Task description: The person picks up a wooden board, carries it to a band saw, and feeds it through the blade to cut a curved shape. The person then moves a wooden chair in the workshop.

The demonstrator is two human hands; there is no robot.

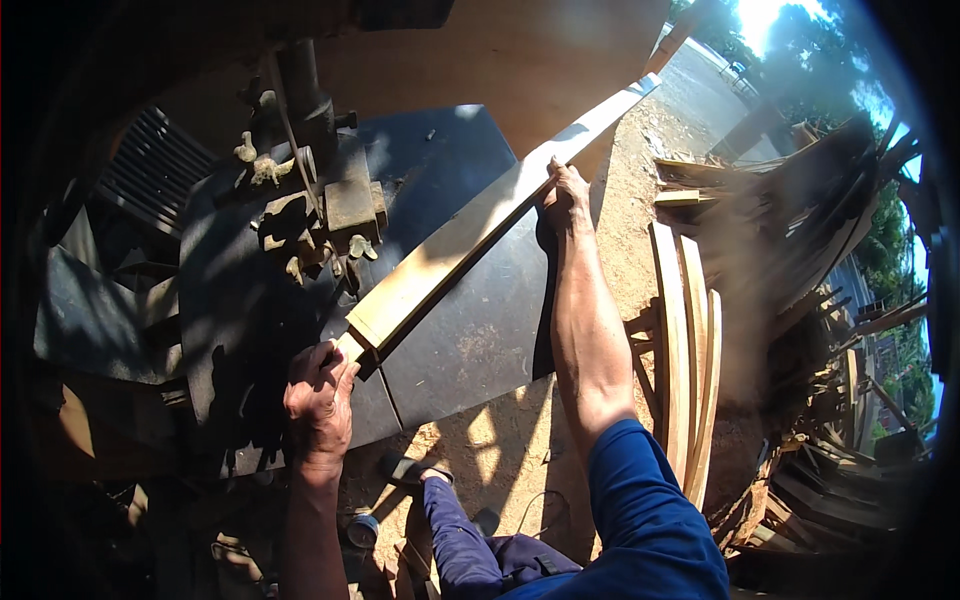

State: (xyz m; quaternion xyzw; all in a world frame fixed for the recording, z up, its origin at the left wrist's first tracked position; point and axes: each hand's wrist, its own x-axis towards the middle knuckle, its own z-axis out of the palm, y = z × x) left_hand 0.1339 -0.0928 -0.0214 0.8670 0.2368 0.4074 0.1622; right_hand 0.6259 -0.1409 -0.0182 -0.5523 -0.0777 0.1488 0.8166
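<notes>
A long pale wooden plank (pixel 470 225) slants across a dark metal saw table (pixel 470 345), its far end reaching past the table toward the upper right. Its near end narrows to a short stepped tongue like a tenon. My left hand (pixel 320 395) is closed on that narrowed end, fingers pinched over it. Farther up, my right hand (pixel 567 190) grips the plank's right edge, arm stretched out. Just left of the plank stands the guide assembly (pixel 350 205) of what looks like a bandsaw, with several wing-shaped knobs. Shadow hides any blade.
Curved wooden pieces (pixel 685 350) stand to the right of the table, before a large heap of timber offcuts (pixel 800 480). A big brown panel (pixel 500 60) rises behind the table. Sawdust covers the sunlit ground (pixel 500 450). A dark slatted object (pixel 160 150) sits at the far left.
</notes>
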